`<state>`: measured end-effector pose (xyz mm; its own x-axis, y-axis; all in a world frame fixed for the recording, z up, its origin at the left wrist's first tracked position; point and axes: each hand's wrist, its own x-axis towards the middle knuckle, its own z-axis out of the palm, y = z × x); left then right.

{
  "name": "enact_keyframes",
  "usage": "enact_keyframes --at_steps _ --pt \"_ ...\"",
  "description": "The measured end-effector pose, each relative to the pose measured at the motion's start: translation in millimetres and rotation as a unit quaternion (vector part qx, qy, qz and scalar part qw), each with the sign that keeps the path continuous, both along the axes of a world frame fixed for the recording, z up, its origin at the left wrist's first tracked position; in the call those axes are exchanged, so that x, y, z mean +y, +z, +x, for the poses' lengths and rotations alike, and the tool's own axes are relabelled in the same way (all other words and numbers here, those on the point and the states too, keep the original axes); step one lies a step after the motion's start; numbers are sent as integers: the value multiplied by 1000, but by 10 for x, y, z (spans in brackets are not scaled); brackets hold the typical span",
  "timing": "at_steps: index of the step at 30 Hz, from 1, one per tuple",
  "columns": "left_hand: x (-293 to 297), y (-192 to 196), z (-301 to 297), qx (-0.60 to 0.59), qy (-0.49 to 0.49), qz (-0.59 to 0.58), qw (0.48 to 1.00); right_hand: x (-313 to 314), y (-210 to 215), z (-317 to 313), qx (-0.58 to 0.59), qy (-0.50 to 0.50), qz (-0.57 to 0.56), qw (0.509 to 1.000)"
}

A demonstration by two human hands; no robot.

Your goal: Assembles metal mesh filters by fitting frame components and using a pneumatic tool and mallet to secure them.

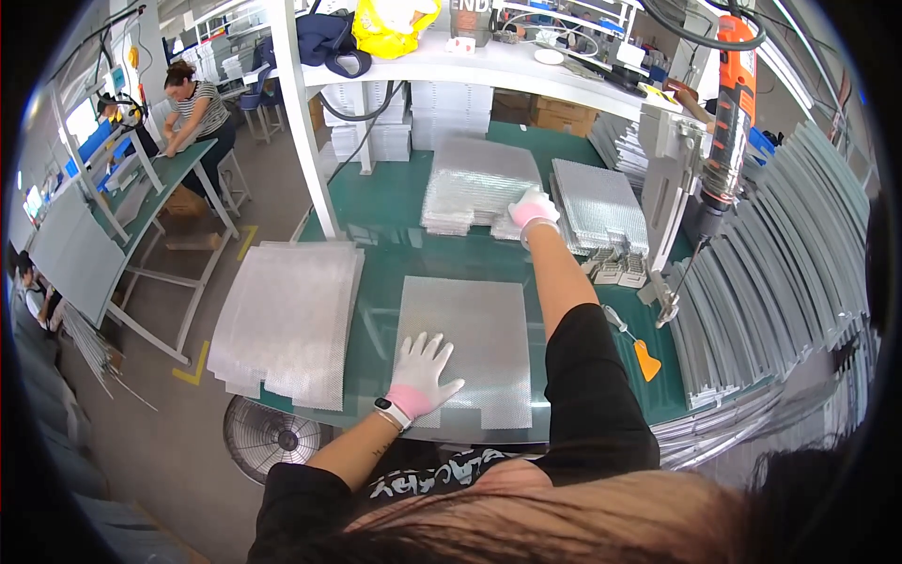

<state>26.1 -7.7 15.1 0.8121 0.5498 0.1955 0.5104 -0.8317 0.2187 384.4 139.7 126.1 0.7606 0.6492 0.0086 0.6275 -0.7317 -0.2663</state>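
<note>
Plainly, the left hand [420, 378] splays on a sheet [487, 343]; whether the half-hidden right hand [534, 209] grips, I can't tell.

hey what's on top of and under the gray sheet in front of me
Your gloved left hand lies on the gray sheet. Green tabletop shows around it; anything directly beneath is covered.
</note>
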Motion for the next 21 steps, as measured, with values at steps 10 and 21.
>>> enact_keyframes --at_steps 10,21 --pt "4 -26 -41 -4 7 6 1000 -99 166 -200 -3 -60 8 998" --pt "-2 -30 -70 -3 9 -6 1000 -151 202 -317 29 -55 12 998"
